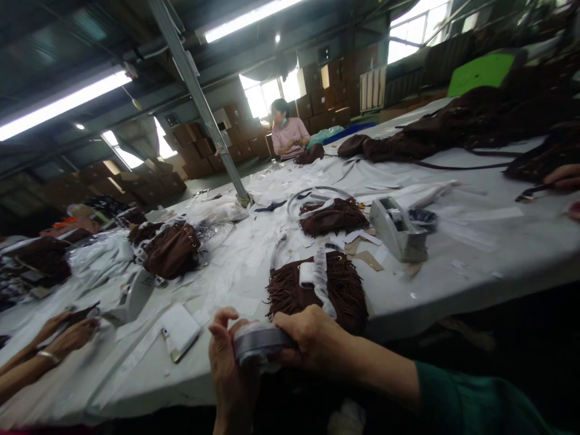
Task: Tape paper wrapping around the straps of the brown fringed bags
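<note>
In front of me at the table's near edge, my left hand (233, 362) and my right hand (317, 338) hold a grey, band-like coil (260, 343) between them. Thin whitish wrapping shows on it; whether it is a rolled strap or a roll of tape I cannot tell. My right thumb and fingers pinch its right end, while the left fingers curl around the other side. Just beyond my hands lies a dark brown fringed handbag (344, 284) with white wrapping on its strap and front. Behind it rests a second fringed handbag (333, 217).
A grey tape dispenser (399, 229) stands right of the bags among cardboard scraps. To the left are a phone-like white object (180, 329), another brown bag (172, 251) and a co-worker's hands (75, 332). Brown bags (421, 130) pile at right. A person (290, 136) sits across the table.
</note>
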`<act>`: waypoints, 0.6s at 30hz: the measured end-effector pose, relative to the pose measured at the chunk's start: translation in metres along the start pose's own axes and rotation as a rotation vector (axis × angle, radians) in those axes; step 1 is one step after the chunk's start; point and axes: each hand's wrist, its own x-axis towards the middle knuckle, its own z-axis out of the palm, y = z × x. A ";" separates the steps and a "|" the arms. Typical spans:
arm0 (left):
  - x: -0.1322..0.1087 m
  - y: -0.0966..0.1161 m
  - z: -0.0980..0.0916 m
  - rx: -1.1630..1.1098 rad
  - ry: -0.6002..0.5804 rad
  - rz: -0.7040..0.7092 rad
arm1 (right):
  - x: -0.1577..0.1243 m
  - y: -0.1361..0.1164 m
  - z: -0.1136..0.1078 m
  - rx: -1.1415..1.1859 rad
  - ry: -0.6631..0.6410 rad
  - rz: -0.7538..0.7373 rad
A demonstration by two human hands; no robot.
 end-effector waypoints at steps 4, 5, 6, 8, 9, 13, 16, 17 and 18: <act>0.005 0.014 0.001 0.491 -0.505 -0.137 | -0.007 0.011 -0.010 -0.236 -0.082 -0.138; 0.005 0.018 0.003 0.594 -0.574 -0.154 | -0.007 0.012 -0.014 -0.241 -0.087 -0.167; 0.005 0.021 0.005 0.642 -0.599 -0.165 | -0.007 0.014 -0.017 -0.215 -0.083 -0.180; 0.005 0.022 0.010 0.575 -0.544 -0.175 | -0.006 0.015 -0.024 -0.094 -0.064 -0.137; 0.006 0.020 0.012 0.485 -0.492 -0.179 | -0.006 0.015 -0.027 -0.016 -0.058 -0.093; 0.009 0.001 0.013 0.182 -0.309 -0.176 | -0.005 0.016 -0.032 0.178 -0.114 0.039; 0.013 -0.011 0.003 0.152 -0.311 -0.165 | -0.006 0.021 -0.036 0.162 -0.119 0.067; 0.014 -0.013 -0.001 0.169 -0.329 -0.155 | -0.006 0.023 -0.038 0.139 -0.104 0.074; 0.015 -0.015 -0.006 0.189 -0.345 -0.147 | -0.007 0.027 -0.041 0.112 -0.088 0.078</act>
